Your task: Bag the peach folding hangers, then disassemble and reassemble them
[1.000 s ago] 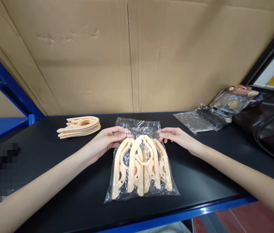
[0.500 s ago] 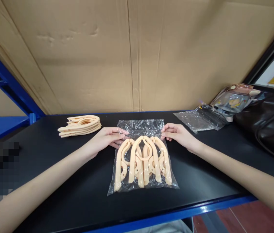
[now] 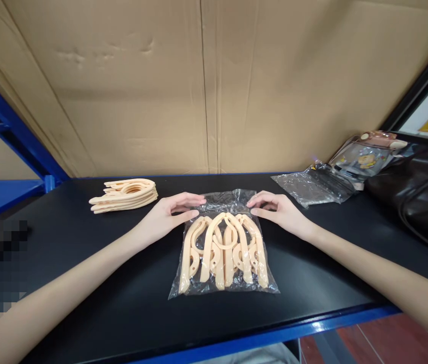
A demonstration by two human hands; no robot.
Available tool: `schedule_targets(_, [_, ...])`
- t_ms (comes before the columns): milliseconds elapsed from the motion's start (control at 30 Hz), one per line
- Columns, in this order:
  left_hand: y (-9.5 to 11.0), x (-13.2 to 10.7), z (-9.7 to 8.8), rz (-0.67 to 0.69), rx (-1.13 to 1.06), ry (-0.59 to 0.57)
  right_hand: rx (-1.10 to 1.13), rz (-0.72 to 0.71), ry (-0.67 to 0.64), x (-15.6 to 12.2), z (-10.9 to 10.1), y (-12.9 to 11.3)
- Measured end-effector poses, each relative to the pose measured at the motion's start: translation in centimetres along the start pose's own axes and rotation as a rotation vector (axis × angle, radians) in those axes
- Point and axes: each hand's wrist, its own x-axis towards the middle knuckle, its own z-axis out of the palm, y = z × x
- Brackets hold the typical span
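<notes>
A clear plastic bag [image 3: 223, 201] lies flat on the black table, its upper strip wrinkled. Inside it are several cream folding hangers [image 3: 208, 253], spread side by side and partly overlapping. At the bag's upper left edge, my left hand [image 3: 168, 212] has its fingers stretched out, thumb apart below them. My right hand [image 3: 276, 210] is at the upper right edge, fingers bent a little and thumb apart. Both hands' fingertips are on or just over the plastic; neither visibly pinches it. To the left, a stack of the same cream hangers [image 3: 125, 197] sits unbagged.
Flat clear bags [image 3: 312, 184] lie at the back right, beside a transparent pouch with a brown top [image 3: 368, 156]. A black leather bag [image 3: 419, 187] stands at the right edge. Cardboard [image 3: 141, 101] forms the back wall. A blue metal frame [image 3: 20, 136] rises at the left.
Both hands have loosened from the bag's upper corners, with thumbs and fingers now apart. My fingers have moved slightly inward over the plastic, and the upper edge has crumpled down a little.
</notes>
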Motion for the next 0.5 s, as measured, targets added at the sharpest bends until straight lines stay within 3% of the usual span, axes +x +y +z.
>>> schedule_targets(100, [1.1, -0.4, 0.5, 0.062, 0.142, 0.094, -0.025, -0.057, 0.031, -0.1, -0.1, -0.5])
schedule_targets(200, [1.9, -0.6, 0.1, 0.162, 0.326, 0.098, -0.109, -0.119, 0.03, -0.2, -0.7, -1.0])
schedule_targets(367, [2.1, -0.6, -1.6, 0.321, 0.47, -0.043, -0.302, -0.335, -0.146, -0.3, -2.0, -1.8])
schedule_targets(500, [2.5, -0.9, -2.5, 0.357, 0.567, -0.154, -0.434, -0.467, -0.258, -0.7, -2.6, -2.5])
